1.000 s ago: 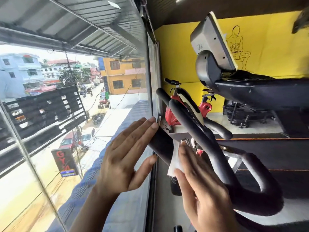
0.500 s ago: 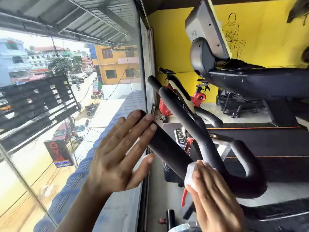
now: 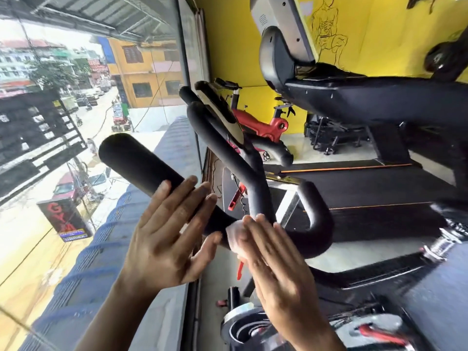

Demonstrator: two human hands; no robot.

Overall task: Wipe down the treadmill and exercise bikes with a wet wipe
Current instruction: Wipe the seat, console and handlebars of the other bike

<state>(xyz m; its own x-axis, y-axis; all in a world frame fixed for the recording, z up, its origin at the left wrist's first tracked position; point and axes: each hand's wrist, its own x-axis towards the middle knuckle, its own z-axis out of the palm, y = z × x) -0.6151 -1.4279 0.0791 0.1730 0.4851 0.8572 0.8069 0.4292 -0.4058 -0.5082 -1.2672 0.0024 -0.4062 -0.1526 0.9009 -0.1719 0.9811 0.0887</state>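
Observation:
The exercise bike's black padded handlebar [image 3: 141, 163] runs from upper left down to a curved bend in the middle of the head view. My left hand [image 3: 167, 234] lies flat against the near side of the bar, fingers straight. My right hand [image 3: 276, 264] presses a white wet wipe [image 3: 234, 235] against the bar at the bend with straight fingers; most of the wipe is hidden under them. The treadmill [image 3: 367, 97] with its grey console [image 3: 276, 29] stands to the right.
A large window [image 3: 76, 148] is directly left of the handlebar, looking down on a street. A second red exercise bike [image 3: 260, 125] stands further back by the yellow wall [image 3: 379, 34]. The bike's flywheel and frame [image 3: 253, 328] sit below my hands.
The view has shifted so the left handlebar end now shows beyond my left hand. My right hand with the wipe has slid down the bar toward the bend.

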